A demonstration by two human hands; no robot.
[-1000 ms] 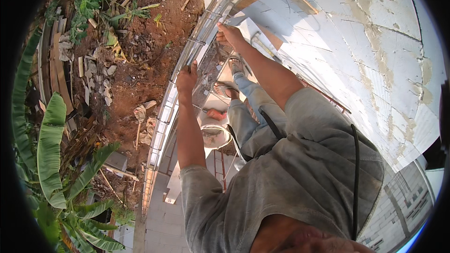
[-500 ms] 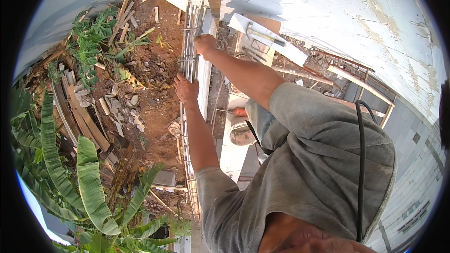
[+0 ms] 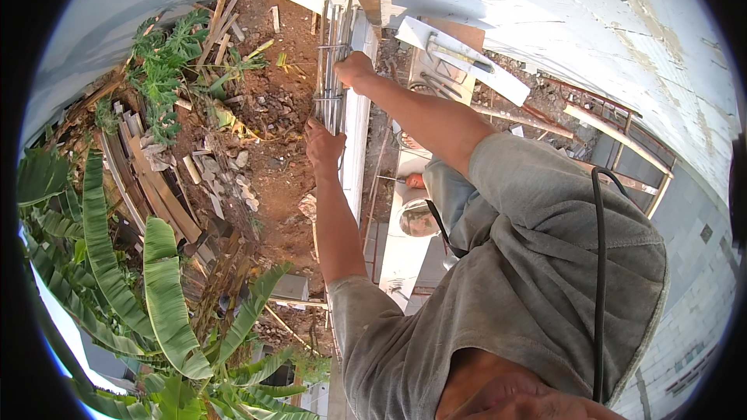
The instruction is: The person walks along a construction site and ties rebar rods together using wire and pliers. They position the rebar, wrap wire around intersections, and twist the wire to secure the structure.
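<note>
Your view had swung slightly left; the rebar cage (image 3: 330,78) ran lengthwise away from you, right hand (image 3: 355,70) closed at its right-side bars, left hand (image 3: 324,142) straddling them nearer you, grip unclear.

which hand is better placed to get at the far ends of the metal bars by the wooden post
Probably the right hand: it is nearer those ends of the metal bars, while the left hand is farther back along them.

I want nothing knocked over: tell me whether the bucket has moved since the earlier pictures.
No; the bucket shows no shift along the pale plank, remaining close to the orange thing.
</note>
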